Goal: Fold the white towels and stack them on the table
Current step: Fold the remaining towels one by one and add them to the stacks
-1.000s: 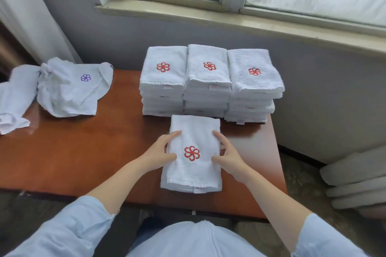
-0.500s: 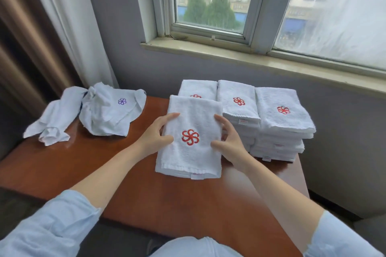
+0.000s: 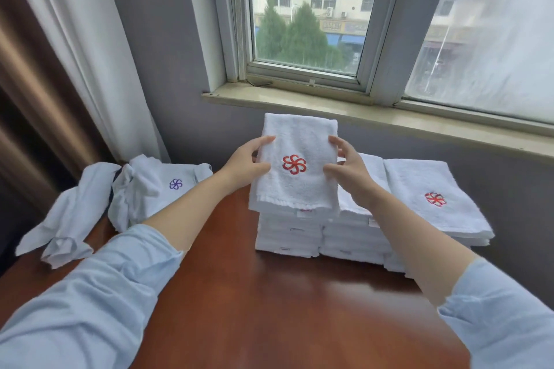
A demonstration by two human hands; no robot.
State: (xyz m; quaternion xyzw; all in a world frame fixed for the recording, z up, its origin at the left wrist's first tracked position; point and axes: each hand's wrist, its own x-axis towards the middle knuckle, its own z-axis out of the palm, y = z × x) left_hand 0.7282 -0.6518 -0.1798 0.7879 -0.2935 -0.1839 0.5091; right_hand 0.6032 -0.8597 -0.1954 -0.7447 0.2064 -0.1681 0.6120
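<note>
both hands, left hand and right hand, grip a folded towel over the leftmost stack on the tabletop; unfolded towels lie left.

Three towel stacks sit side by side at the far right of the table, under the windowsill: left stack, middle stack, right stack. The folded towel is over the left stack (touching or not, can't tell), w/ the left hand on its left edge & the right hand on its right edge. Two crumpled towels lie far left, well apart from the stacks, curtain behind them.
</note>
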